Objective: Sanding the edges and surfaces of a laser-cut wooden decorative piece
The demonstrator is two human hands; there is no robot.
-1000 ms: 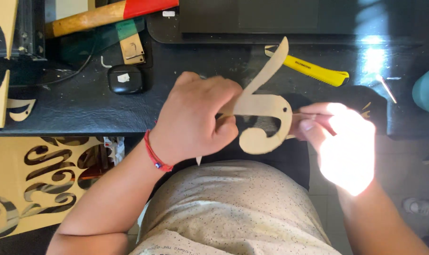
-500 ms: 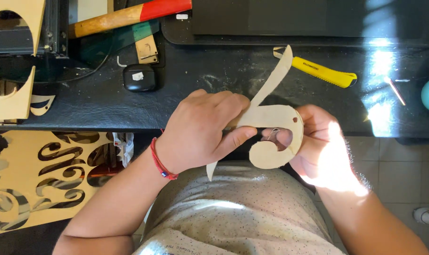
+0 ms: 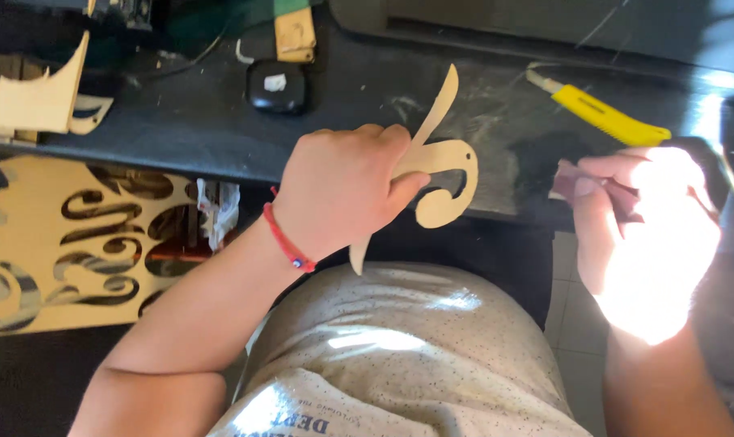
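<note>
My left hand (image 3: 342, 194) grips a thin curved wooden cutout (image 3: 439, 166), a scroll shape with a long pointed tip going up and a short point sticking out below my palm. It is held over the front edge of the dark workbench (image 3: 181, 129). My right hand (image 3: 646, 231) is to the right, apart from the cutout, in bright sunlight. Its fingers pinch a small folded piece of dark reddish sandpaper (image 3: 581, 184). A red cord bracelet is on my left wrist.
A yellow-handled utility knife (image 3: 605, 117) lies on the bench at the right. A small black box (image 3: 276, 85) sits at the back. Pale wood offcuts (image 3: 35, 101) lie at the left. A wooden panel with scroll cut-outs (image 3: 51, 243) leans below the bench.
My right hand has drawn away from the cutout to the right with the sandpaper. The left hand still holds the cutout, now turned slightly and farther left.
</note>
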